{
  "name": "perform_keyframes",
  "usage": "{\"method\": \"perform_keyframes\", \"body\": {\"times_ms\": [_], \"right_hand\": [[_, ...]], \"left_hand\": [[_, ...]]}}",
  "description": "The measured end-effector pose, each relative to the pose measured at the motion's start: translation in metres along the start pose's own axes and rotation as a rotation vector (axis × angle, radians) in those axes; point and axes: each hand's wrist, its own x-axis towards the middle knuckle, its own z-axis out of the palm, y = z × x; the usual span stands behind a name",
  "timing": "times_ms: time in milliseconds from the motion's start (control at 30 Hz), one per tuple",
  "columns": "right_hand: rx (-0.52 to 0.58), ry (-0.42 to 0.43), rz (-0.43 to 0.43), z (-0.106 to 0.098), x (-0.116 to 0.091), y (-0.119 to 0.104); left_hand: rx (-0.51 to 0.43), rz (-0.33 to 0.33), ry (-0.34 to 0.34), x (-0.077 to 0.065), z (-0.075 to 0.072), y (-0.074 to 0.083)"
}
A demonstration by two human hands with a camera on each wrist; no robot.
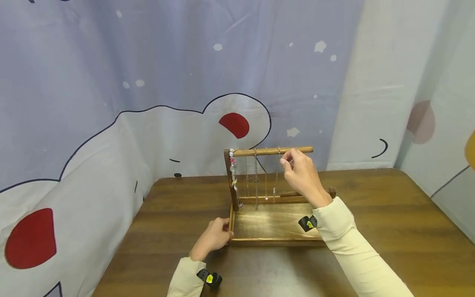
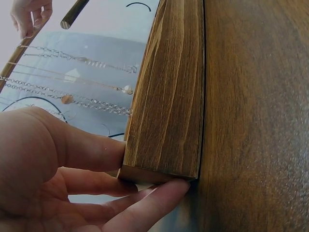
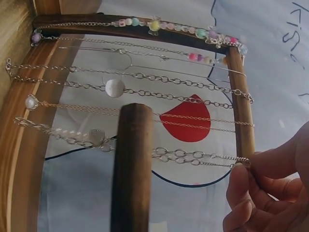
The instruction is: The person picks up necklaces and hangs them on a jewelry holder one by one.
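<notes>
A wooden jewellery stand with a shallow tray [image 1: 274, 225] and an overhead rod [image 1: 306, 149] stands on the table. My left hand [image 1: 213, 236] grips its near left corner; in the left wrist view the thumb [image 2: 91, 147] presses one side and the fingers wrap the end. Up at the rod, my right hand [image 1: 302, 173] pinches the top of a silver chain necklace [image 3: 183, 154] between thumb and forefinger. Beside it hang a fine necklace with a pearl pendant [image 3: 31, 102], a chain with a round disc [image 3: 115, 88] and, by the upright, a colourful beaded necklace [image 3: 169, 26].
The brown wooden table [image 1: 178, 206] extends to both sides of the stand. A short wooden post [image 3: 133, 159] rises at the stand's right end. Behind the table hangs a patterned curtain [image 1: 167, 53]. Black bands [image 1: 308, 223] lie at both wrists.
</notes>
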Motion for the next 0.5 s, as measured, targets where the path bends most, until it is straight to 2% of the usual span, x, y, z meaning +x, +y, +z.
{"method": "perform_keyframes", "body": {"times_ms": [267, 500], "right_hand": [[0.049, -0.026, 0.040, -0.006, -0.018, 0.005], [0.072, -0.026, 0.043, -0.014, -0.046, 0.032]], "left_hand": [[-0.009, -0.015, 0.004, 0.005, -0.004, -0.001], [-0.035, -0.033, -0.003, 0.005, -0.004, -0.002]]}}
